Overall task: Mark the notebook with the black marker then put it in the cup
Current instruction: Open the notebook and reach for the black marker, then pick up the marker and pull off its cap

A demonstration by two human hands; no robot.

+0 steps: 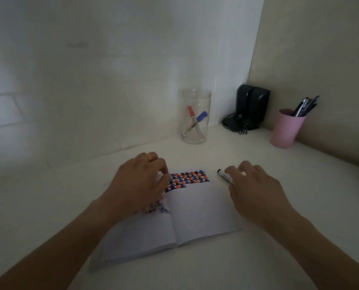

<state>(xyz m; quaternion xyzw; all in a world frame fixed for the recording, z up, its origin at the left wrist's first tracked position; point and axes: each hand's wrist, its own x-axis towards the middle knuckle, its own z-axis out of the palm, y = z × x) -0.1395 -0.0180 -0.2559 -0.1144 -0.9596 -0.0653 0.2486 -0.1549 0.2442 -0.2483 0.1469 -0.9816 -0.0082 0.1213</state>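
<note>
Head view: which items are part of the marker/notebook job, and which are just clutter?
In the job:
- open notebook, left hand resting on its left page
- black marker lying at the right hand fingertips; grip unclear
- clear cup with red and blue markers; likely the target

Lying about:
- pink cup of pens
- black device in the corner

The room is dim. A white desk [48,206] sits in a corner, with a white wall [90,59] behind and a tan wall [321,49] on the right.
</note>
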